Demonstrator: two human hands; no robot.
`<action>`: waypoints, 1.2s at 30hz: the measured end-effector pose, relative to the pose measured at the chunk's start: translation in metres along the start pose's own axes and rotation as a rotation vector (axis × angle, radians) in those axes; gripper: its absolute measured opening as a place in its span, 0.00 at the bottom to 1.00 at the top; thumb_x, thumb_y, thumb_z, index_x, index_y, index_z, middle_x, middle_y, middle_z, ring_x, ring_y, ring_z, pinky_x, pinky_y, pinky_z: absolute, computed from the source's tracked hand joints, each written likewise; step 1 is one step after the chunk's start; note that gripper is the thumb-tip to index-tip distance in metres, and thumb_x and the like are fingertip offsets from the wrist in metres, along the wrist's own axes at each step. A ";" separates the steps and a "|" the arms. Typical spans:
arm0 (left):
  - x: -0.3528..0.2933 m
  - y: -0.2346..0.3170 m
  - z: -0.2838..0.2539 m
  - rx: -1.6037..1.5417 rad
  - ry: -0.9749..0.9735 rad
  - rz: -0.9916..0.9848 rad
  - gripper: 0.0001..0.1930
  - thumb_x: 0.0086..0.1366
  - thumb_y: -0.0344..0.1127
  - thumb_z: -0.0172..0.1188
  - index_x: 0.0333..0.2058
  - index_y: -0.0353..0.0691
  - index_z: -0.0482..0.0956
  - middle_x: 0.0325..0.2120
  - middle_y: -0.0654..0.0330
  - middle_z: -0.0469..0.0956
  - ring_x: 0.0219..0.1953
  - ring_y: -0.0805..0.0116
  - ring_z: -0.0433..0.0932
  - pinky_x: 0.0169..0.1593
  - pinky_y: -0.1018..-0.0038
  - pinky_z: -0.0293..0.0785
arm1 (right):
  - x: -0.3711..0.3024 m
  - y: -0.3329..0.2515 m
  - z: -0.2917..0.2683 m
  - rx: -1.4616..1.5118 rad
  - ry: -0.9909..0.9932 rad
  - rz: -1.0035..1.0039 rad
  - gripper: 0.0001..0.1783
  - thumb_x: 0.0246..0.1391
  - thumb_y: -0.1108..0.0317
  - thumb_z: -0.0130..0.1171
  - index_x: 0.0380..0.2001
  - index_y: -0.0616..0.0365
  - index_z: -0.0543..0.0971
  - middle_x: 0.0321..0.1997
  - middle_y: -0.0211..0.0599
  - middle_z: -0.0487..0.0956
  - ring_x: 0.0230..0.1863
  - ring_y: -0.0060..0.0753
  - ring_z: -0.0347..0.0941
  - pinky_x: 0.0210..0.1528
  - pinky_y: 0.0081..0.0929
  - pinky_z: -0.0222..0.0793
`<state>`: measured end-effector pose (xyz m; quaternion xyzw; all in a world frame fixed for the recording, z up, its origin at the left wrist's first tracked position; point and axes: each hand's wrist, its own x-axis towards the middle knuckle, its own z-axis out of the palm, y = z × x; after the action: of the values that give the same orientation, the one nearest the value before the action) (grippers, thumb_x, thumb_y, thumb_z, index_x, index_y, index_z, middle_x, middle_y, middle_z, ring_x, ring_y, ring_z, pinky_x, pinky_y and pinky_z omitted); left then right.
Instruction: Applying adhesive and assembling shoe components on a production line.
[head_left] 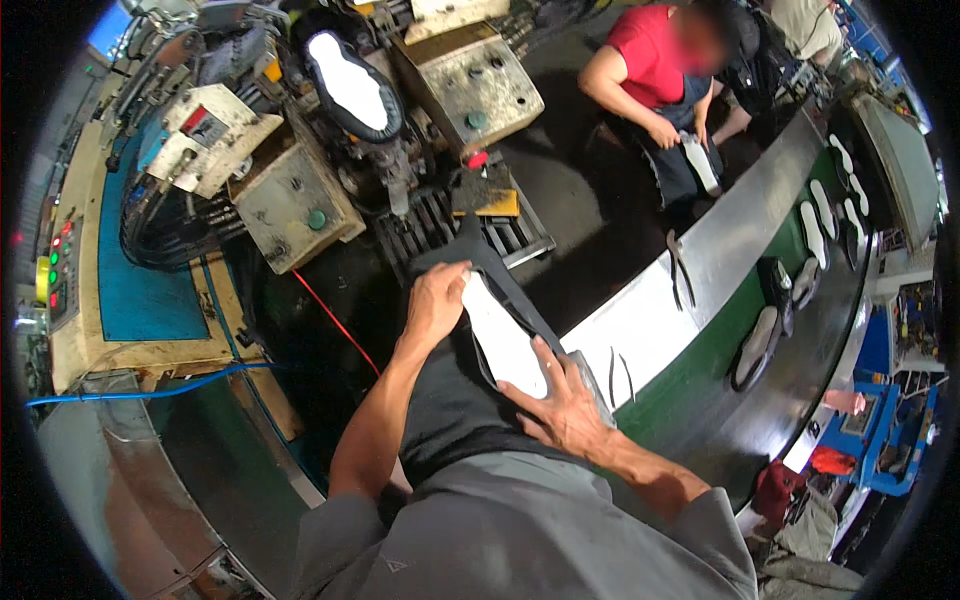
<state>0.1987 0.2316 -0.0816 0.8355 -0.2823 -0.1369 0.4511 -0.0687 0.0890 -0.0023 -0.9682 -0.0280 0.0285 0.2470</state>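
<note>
A dark shoe upper with a white, sole-shaped bottom (503, 340) lies sole-up across my lap on dark cloth. My left hand (437, 302) grips its narrower far end, fingertips at the edge of the white face. At the wider near end, my right hand (563, 402) holds the shoe with thumb and fingers spread over the white surface and its side. The underside of the shoe is hidden.
Ahead stands a machine carrying another white-bottomed shoe (348, 85), flanked by control boxes (297, 200). Pincers (680, 270) lie on the metal ledge (760, 215) at right. Beyond it, a green conveyor (690, 385) carries several shoes. A co-worker in red (650, 60) holds a similar shoe.
</note>
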 end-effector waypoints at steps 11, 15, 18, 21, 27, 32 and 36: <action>0.208 0.006 -0.183 -0.679 0.461 -0.194 0.45 0.78 0.57 0.62 0.82 0.39 0.53 0.76 0.43 0.63 0.73 0.49 0.70 0.77 0.53 0.62 | 0.046 0.008 -0.074 0.123 0.228 0.201 0.40 0.53 0.58 0.77 0.71 0.41 0.80 0.84 0.76 0.49 0.81 0.78 0.56 0.75 0.64 0.63; 0.277 -0.001 -0.219 -1.158 0.312 -0.363 0.28 0.73 0.45 0.71 0.64 0.39 0.75 0.53 0.54 0.85 0.52 0.56 0.85 0.58 0.57 0.82 | 0.132 0.004 -0.117 0.052 0.326 0.005 0.40 0.53 0.60 0.77 0.71 0.41 0.79 0.83 0.76 0.49 0.79 0.78 0.58 0.73 0.63 0.66; 0.251 0.016 -0.230 -1.160 0.159 -0.249 0.32 0.72 0.38 0.70 0.69 0.40 0.68 0.51 0.50 0.83 0.52 0.54 0.85 0.57 0.53 0.85 | 0.212 -0.004 -0.149 0.007 0.359 -0.127 0.40 0.50 0.61 0.77 0.69 0.45 0.80 0.82 0.77 0.52 0.79 0.77 0.58 0.76 0.60 0.62; 0.171 0.030 -0.242 -1.107 0.188 -0.228 0.31 0.75 0.41 0.61 0.70 0.31 0.65 0.54 0.44 0.82 0.52 0.50 0.87 0.55 0.54 0.87 | 0.292 -0.013 -0.157 -0.018 0.371 -0.189 0.42 0.50 0.61 0.77 0.71 0.36 0.78 0.83 0.73 0.52 0.73 0.77 0.64 0.73 0.59 0.68; -0.008 0.025 -0.222 -1.500 0.029 -0.112 0.65 0.65 0.78 0.63 0.81 0.35 0.46 0.73 0.32 0.64 0.68 0.35 0.76 0.68 0.36 0.77 | 0.406 -0.012 -0.130 -0.023 0.445 -0.239 0.42 0.52 0.60 0.75 0.73 0.30 0.77 0.83 0.70 0.51 0.66 0.78 0.69 0.68 0.61 0.74; -0.108 -0.017 -0.188 -1.592 0.258 -0.253 0.60 0.69 0.79 0.56 0.81 0.35 0.50 0.72 0.33 0.66 0.65 0.33 0.77 0.68 0.34 0.75 | 0.441 -0.017 -0.097 0.003 0.400 -0.194 0.43 0.54 0.60 0.74 0.74 0.29 0.74 0.84 0.71 0.48 0.66 0.81 0.67 0.66 0.62 0.76; -0.142 -0.037 -0.167 -1.615 0.335 -0.436 0.55 0.73 0.79 0.46 0.79 0.34 0.56 0.68 0.33 0.72 0.64 0.33 0.79 0.68 0.34 0.73 | 0.442 -0.021 -0.087 -0.006 0.353 -0.146 0.44 0.55 0.59 0.74 0.75 0.29 0.73 0.84 0.71 0.48 0.71 0.83 0.62 0.71 0.63 0.70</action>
<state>0.1786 0.4450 -0.0234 0.3027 0.1395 -0.2546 0.9078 0.3770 0.0956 0.0660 -0.9542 -0.0547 -0.1599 0.2468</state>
